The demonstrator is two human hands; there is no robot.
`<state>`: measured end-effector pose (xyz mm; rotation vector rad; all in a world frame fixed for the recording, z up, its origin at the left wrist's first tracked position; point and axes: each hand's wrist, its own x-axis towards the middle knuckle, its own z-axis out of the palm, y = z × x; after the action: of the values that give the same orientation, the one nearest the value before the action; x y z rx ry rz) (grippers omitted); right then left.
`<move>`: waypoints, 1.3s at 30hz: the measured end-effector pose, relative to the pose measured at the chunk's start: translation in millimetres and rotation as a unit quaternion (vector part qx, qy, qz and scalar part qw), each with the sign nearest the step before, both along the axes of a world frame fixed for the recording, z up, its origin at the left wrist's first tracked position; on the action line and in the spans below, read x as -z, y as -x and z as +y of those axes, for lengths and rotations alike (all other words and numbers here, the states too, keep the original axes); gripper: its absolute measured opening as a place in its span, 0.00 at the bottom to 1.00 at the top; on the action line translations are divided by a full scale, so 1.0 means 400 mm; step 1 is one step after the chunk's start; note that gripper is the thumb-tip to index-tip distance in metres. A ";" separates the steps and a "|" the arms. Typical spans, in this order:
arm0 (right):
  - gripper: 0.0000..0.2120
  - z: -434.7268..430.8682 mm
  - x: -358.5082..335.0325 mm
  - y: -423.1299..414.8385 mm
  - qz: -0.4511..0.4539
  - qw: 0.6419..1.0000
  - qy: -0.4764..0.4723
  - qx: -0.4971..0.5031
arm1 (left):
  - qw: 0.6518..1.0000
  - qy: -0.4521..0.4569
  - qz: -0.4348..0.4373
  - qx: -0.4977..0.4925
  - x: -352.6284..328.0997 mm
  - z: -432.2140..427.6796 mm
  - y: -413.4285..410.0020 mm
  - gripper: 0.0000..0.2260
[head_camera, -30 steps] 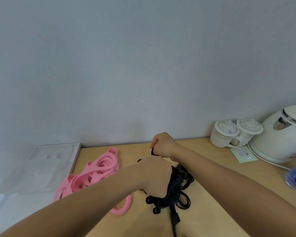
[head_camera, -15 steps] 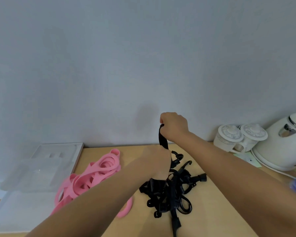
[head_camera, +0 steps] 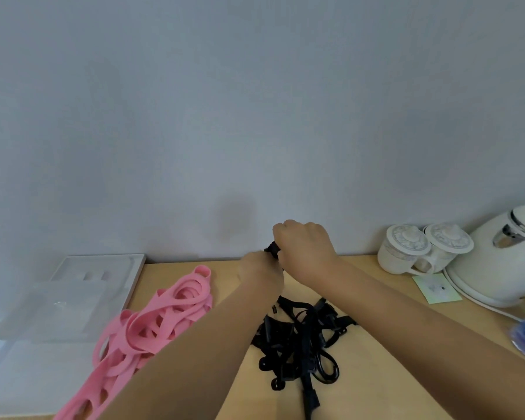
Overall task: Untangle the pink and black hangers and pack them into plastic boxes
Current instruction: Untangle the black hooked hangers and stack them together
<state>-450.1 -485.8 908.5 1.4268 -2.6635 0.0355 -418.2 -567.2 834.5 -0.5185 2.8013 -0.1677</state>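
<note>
Head view: black hangers [head_camera: 297,338] lying tangled mid-table [head_camera: 225,277], one end rising between hands. Right hand [head_camera: 303,253] and left hand [head_camera: 259,272] both gripping it, touching. Pink hangers [head_camera: 152,322] lying heaped left, beside translucent plastic boxes [head_camera: 52,307]; contents unclear.

Soft, even, rather dim light; one faint smudge of shadow lay on the grey wall [head_camera: 255,122]. Wide-angle bending curved the edges; pink hangers [head_camera: 176,307] were slightly blurred.
</note>
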 end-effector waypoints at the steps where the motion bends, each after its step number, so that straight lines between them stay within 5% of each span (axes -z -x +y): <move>1: 0.17 0.002 -0.005 -0.001 -0.001 1.000 0.002 0.006 | 1.000 -0.010 0.020 -0.014 -0.008 -0.006 0.008 0.06; 6: 0.28 0.014 -0.008 -0.011 0.086 0.986 0.138 -0.033 | 0.992 -0.058 0.075 -0.077 -0.071 -0.033 0.033 0.05; 9: 0.25 0.021 0.021 -0.009 0.100 0.964 0.242 -0.045 | 0.986 -0.096 0.092 -0.105 -0.115 -0.050 0.044 0.05; 12: 0.22 0.039 0.018 -0.026 0.055 0.951 0.304 0.011 | 0.978 -0.118 0.112 -0.129 -0.159 -0.054 0.063 0.07; 15: 0.07 0.057 0.028 -0.023 -0.076 0.936 0.322 0.118 | 0.966 -0.153 0.144 -0.148 -0.193 -0.052 0.084 0.11; 17: 0.05 0.074 0.020 -0.028 -0.214 0.878 0.395 0.165 | 0.958 -0.181 0.169 -0.142 -0.203 -0.051 0.091 0.11; 20: 0.08 0.091 0.007 -0.026 -0.380 0.725 0.526 0.232 | 0.938 -0.234 0.226 -0.119 -0.221 -0.042 0.090 0.10; 23: 0.08 0.102 -0.005 -0.017 -0.487 0.625 0.555 0.255 | 0.891 -0.332 0.283 -0.124 -0.238 -0.023 0.072 0.10; 28: 0.08 0.106 -0.030 0.000 -0.546 0.581 0.559 0.229 | 0.784 -0.496 0.333 -0.168 -0.246 -0.002 0.011 0.11; 35: 0.12 0.103 -0.047 -0.010 -0.568 0.599 0.558 0.087 | 0.660 -0.662 0.339 -0.107 -0.260 0.032 -0.087 0.11; 39: 0.12 0.089 -0.050 -0.012 -0.586 0.579 0.565 0.045 | 0.580 -0.745 0.324 -0.063 -0.258 0.048 -0.124 0.09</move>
<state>-445.2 -450.2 928.5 0.7066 -2.0451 2.8441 -368.5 -548.1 937.6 -0.2581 2.1470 2.5316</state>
